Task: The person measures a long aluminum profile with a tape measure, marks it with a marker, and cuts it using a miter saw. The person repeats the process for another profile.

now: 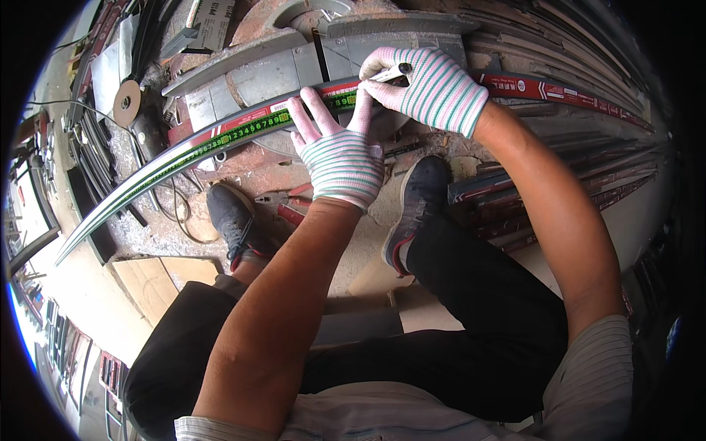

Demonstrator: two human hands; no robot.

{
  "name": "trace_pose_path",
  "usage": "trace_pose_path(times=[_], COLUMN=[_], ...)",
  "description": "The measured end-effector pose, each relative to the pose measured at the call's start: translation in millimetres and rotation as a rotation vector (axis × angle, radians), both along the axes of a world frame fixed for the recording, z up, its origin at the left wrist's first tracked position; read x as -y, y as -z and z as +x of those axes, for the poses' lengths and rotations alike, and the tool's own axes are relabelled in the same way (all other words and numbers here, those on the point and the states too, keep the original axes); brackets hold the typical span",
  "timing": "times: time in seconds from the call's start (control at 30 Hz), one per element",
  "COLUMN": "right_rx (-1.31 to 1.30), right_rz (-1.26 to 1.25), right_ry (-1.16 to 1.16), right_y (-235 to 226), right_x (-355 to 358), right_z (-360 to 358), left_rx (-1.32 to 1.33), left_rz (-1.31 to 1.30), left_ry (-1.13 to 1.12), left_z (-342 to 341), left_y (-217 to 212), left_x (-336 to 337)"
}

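Observation:
A long metal strip with red-and-white film (pixel 507 84) crosses in front of me from left to right. Along its near side lies a green tape measure blade (pixel 254 131) with yellow figures. My left hand (pixel 338 158), in a pink, white and green striped glove, presses on the blade and strip with its fingers spread. Just to its right, my right hand (pixel 441 88), gloved alike, pinches a white marker pen (pixel 390 73) with a dark end. The pen's tip is at the strip, partly hidden by the fingers.
Under the strip is a grey metal saw table (pixel 276 73) with a slot and upright fences. A grinder with a round disc (pixel 127 103) lies left. Red-handled pliers (pixel 276 198) lie between my shoes. Bundled profiles (pixel 588 55) fill the right. Cardboard (pixel 151 283) lies lower left.

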State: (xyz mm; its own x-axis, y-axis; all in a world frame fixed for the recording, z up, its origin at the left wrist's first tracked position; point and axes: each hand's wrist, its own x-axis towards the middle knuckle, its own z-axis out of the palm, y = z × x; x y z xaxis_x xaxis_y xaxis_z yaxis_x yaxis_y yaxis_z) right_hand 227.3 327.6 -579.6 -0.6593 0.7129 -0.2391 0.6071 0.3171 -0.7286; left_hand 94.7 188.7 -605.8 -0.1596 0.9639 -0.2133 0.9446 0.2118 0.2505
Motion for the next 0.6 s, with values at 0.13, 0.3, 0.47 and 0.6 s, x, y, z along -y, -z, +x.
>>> trace_pose_path(times=[0.13,0.3,0.47,0.6], right_rx=[-0.029,-0.031,0.073,0.067], right_rz=[0.005,0.024,0.013,0.006], right_ry=[-0.002,-0.005,-0.025,-0.028], right_y=[4.3,4.0,-2.8,-3.2], right_x=[-0.4,-0.2,0.0,-0.3], right_z=[1.4,0.3,-1.1,-0.1], left_rx=[-0.004,-0.004,-0.007,-0.001], left_rz=[-0.016,-0.016,-0.022,-0.008], left_ry=[0.003,0.001,0.007,0.008], left_z=[0.9,0.8,0.4,0.2], left_y=[-0.2,-1.1,-0.1,-0.5], left_x=[-0.8,0.0,-0.5,-0.5])
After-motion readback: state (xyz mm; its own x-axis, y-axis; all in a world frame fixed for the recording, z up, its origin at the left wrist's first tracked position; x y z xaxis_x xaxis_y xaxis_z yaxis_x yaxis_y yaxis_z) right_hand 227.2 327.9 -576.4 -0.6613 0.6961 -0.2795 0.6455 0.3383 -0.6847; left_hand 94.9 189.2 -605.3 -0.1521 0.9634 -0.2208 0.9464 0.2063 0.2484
